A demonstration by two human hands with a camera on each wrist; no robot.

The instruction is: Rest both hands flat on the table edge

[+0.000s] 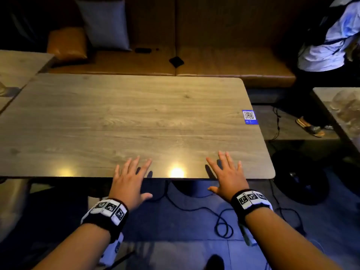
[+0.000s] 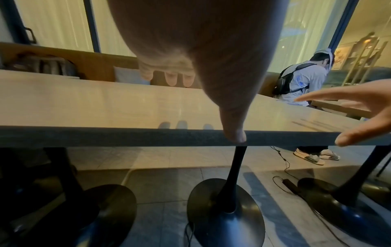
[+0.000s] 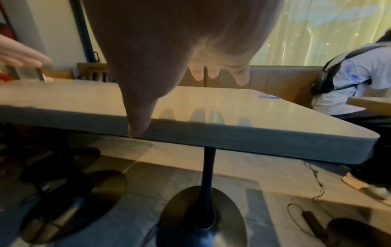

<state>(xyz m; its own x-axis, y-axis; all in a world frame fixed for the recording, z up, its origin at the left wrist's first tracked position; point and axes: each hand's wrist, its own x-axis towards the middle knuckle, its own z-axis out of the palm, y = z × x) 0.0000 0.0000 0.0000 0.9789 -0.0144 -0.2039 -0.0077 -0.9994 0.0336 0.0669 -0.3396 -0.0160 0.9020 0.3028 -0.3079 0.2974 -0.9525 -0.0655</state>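
Observation:
A wooden table (image 1: 126, 117) with rounded corners fills the middle of the head view. My left hand (image 1: 129, 179) hovers over its near edge with fingers spread and straight, holding nothing. My right hand (image 1: 227, 173) does the same further right, palm down. In the left wrist view the left hand (image 2: 190, 66) hangs above the table edge (image 2: 105, 136), thumb pointing down in front of it. In the right wrist view the right hand (image 3: 186, 50) sits likewise above the table edge (image 3: 253, 138). Both wrists wear marker bands.
A blue QR sticker (image 1: 250, 116) lies near the table's right edge. A brown bench (image 1: 175, 63) with a grey cushion (image 1: 105, 24) runs behind. Another person (image 1: 331, 39) stands at the right. Black cables (image 1: 220, 217) and pedestal bases (image 2: 224, 210) lie on the floor. Neighbouring tables flank both sides.

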